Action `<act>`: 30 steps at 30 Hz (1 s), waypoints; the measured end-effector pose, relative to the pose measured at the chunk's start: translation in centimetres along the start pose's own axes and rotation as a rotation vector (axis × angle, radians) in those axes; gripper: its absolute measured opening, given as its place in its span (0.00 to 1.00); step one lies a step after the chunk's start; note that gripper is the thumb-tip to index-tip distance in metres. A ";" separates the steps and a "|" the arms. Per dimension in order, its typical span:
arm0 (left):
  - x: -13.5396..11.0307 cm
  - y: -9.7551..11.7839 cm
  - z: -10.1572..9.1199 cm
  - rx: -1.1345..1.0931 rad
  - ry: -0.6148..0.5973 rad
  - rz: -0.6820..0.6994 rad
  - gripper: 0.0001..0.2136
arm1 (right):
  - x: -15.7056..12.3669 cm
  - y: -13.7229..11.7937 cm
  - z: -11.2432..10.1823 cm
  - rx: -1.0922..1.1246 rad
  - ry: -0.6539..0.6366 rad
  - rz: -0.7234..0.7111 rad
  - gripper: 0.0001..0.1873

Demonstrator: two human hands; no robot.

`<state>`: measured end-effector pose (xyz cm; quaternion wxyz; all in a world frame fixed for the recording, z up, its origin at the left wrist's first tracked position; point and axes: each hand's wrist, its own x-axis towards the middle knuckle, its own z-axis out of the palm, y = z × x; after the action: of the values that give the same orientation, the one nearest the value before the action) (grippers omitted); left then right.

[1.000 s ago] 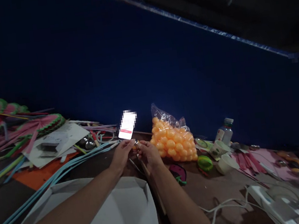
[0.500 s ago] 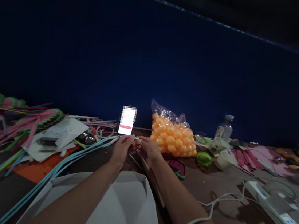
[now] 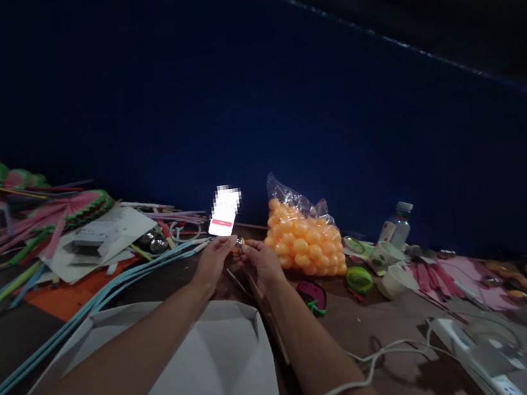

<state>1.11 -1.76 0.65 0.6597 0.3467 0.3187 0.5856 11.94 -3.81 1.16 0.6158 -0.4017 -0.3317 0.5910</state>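
My left hand (image 3: 214, 262) and my right hand (image 3: 261, 261) meet at the middle of the table, fingertips closed on one small shiny round piece (image 3: 239, 243). It looks silvery with an orange tint; its exact kind is too small to make out. Just behind them a phone (image 3: 222, 226) with a bright screen is propped up. Right of my right hand stands a clear plastic bag of orange balls (image 3: 305, 237). A thin wooden strip (image 3: 277, 338) lies under my right forearm, partly hidden by it.
Light-blue cords (image 3: 110, 289) and watermelon-patterned paper fans (image 3: 75, 209) lie left. A white bag (image 3: 217, 365) is nearest me. To the right are a green striped ball (image 3: 359, 280), a paper cup (image 3: 397, 281), a bottle (image 3: 400, 225) and a power strip (image 3: 473, 351) with white cables.
My hands stay together and have shifted only very slightly; the shiny piece shows a little more between the fingertips.
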 end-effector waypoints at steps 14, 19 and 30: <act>0.9 -0.5 -0.4 -0.226 0.146 -0.086 0.05 | -4.3 -6.0 -0.5 -1.968 -0.027 -0.103 0.13; 1.0 -0.1 -0.4 -0.256 0.164 -0.081 0.02 | -3.5 -3.8 -1.3 -2.034 -0.241 0.035 0.14; 0.8 -0.1 -0.4 -0.278 0.171 -0.065 0.02 | -3.2 -2.5 -2.8 -1.846 -0.148 0.127 0.20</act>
<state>0.94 -0.96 0.32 0.6904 0.1904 0.3004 0.6300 15.36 -7.22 2.31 -0.0043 -0.7114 -0.6866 0.1498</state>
